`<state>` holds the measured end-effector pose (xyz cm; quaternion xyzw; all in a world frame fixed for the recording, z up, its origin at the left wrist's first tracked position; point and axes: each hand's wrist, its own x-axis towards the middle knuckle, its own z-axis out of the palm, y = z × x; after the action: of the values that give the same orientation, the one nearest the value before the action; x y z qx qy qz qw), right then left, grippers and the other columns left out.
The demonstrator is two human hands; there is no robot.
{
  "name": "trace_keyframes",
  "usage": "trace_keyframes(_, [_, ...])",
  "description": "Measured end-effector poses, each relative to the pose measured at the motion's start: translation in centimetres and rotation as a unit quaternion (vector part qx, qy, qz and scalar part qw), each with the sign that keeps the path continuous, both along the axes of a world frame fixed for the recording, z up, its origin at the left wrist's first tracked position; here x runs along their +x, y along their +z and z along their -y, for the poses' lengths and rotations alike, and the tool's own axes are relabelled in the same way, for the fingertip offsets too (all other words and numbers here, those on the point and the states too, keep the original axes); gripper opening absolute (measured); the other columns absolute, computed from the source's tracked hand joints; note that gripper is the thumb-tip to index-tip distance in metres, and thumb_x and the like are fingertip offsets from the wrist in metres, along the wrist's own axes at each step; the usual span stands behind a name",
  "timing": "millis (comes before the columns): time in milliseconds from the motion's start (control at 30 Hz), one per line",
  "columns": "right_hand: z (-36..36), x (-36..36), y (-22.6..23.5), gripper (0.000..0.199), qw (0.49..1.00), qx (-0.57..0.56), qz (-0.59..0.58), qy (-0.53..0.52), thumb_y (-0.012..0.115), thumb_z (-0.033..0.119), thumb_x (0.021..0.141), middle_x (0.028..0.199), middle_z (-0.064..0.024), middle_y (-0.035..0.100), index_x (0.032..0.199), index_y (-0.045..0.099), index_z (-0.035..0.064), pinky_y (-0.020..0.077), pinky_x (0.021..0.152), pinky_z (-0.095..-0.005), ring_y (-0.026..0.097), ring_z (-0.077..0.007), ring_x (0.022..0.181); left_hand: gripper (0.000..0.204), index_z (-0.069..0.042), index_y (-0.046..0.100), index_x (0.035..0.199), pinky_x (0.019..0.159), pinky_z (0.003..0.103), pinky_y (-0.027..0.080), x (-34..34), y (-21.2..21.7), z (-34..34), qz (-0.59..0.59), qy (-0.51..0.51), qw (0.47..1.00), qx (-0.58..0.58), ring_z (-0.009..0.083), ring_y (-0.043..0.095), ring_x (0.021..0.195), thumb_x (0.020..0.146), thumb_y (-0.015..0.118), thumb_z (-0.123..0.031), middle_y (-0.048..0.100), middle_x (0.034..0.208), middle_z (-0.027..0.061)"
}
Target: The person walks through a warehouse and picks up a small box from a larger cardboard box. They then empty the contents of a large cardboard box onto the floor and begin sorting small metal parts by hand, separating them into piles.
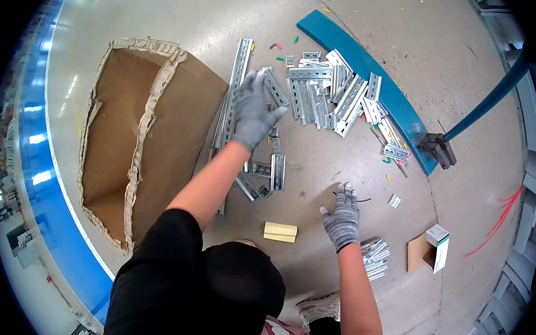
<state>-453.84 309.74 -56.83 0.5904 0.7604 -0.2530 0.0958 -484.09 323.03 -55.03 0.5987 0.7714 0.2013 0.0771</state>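
Note:
My left hand (253,112), in a grey glove, reaches over slotted metal rails with its thumb spread away from the fingers. Its fingertips lie beside a long slotted rail (241,58) and a shorter rail (275,86); whether they touch is unclear. Shorter metal pieces (277,171) lie on the floor below that hand. To the right, my right hand (343,219), also gloved in grey, hovers low with fingers stretched out and nothing visible in it. A thin dark strip shows by its fingertips. A big heap of cut slotted rails (315,97) lies beyond both hands.
A large open cardboard box (189,95) stands at the left. Behind the heap runs a teal metal beam (348,53) with an upright bar (490,98). Nearby are a yellow block (280,232), a bundle of metal strips (375,259), a small open carton (440,248) and red strands (499,221).

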Motion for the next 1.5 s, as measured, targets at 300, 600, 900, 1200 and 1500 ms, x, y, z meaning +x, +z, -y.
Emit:
trace_keyframes(300, [-0.3, -1.2, 0.5, 0.094, 0.995, -0.067, 0.066, 0.022, 0.069, 0.039, 0.074, 0.149, -0.0268, 0.018, 0.143, 0.020, -0.0027, 0.0186, 0.113, -0.0445, 0.016, -0.0428, 0.138, 0.058, -0.005, 0.045, 0.130, 0.097, 0.039, 0.041, -4.4, -2.4, 1.2, 0.153, -0.008, 0.988, 0.004, 0.0342, 0.049, 0.112, 0.075, 0.065, -0.012, 0.051, 0.121, 0.0194])
trace_keyframes(600, [-1.6, -1.6, 2.1, 0.097, 0.987, -0.134, 0.086, 0.031, 0.070, 0.039, 0.074, 0.149, -0.0286, 0.016, 0.144, 0.017, -0.0033, 0.0222, 0.112, -0.0462, 0.015, -0.0448, 0.138, 0.021, -0.008, 0.063, 0.098, 0.093, 0.042, 0.041, -5.0, 0.8, 3.2, -0.080, -0.029, 0.996, -0.002, 0.0328, 0.051, 0.107, 0.078, 0.061, -0.016, 0.056, 0.114, 0.0133])
trace_keyframes(900, [-2.3, -2.1, 3.1, 0.098, 0.980, -0.158, 0.106, 0.047, 0.068, 0.042, 0.075, 0.150, -0.0271, 0.014, 0.145, 0.015, -0.0020, 0.0254, 0.110, -0.0480, 0.016, -0.0442, 0.138, 0.053, -0.011, 0.057, 0.117, 0.097, 0.041, 0.040, 0.5, -2.4, -12.7, -0.091, -0.148, 0.978, -0.115, 0.0283, 0.052, 0.112, 0.072, 0.074, -0.034, 0.058, 0.116, 0.0105])
trace_keyframes(1200, [-1.9, -1.7, 2.7, 0.100, 0.982, -0.149, 0.104, 0.046, 0.070, 0.042, 0.073, 0.149, -0.0267, 0.014, 0.145, 0.015, -0.0020, 0.0260, 0.110, -0.0478, 0.016, -0.0442, 0.138, 0.036, -0.004, 0.059, 0.111, 0.092, 0.043, 0.043, -1.9, -1.6, -6.9, -0.072, -0.188, 0.979, -0.033, 0.0344, 0.053, 0.108, 0.080, 0.065, -0.022, 0.057, 0.119, 0.0156])
trace_keyframes(1500, [-2.0, -1.8, 2.7, 0.099, 0.982, -0.149, 0.101, 0.053, 0.069, 0.043, 0.075, 0.149, -0.0273, 0.015, 0.144, 0.016, -0.0030, 0.0258, 0.110, -0.0480, 0.016, -0.0456, 0.138, 0.041, -0.009, 0.062, 0.108, 0.089, 0.042, 0.045, -3.4, -1.9, 3.5, -0.002, -0.281, 0.957, -0.067, 0.0303, 0.055, 0.103, 0.077, 0.070, -0.034, 0.059, 0.112, 0.0132])
